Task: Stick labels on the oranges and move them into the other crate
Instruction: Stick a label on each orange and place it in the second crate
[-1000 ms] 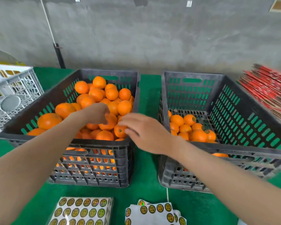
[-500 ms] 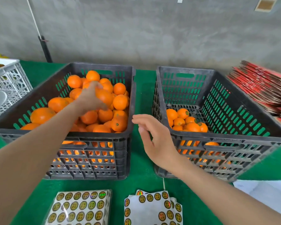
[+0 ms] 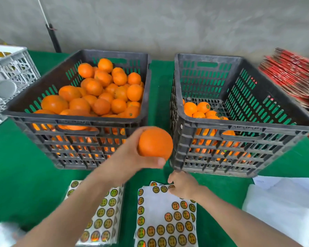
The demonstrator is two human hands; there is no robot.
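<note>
My left hand [image 3: 132, 157] grips one unlabelled orange [image 3: 155, 141] in the air, in front of the gap between the two crates. The left black crate [image 3: 75, 120] is heaped with several oranges [image 3: 100, 93]. The right black crate [image 3: 239, 127] holds several labelled oranges [image 3: 202, 109] at its near left. My right hand [image 3: 183, 184] rests with curled fingers on the top row of a white label sheet [image 3: 159, 202]. Whether its fingertips pinch a label is hidden.
A second sheet of round labels [image 3: 103, 220] lies under my left forearm on the green table [image 3: 25, 175]. A white crate [image 3: 9, 77] stands at the far left, red flat cartons [image 3: 292, 75] at the far right, and white paper [image 3: 284, 202] at the near right.
My left hand has lifted an orange out of the left crate and brought it toward me. My right hand has dropped from beside the crates onto the label sheet.
</note>
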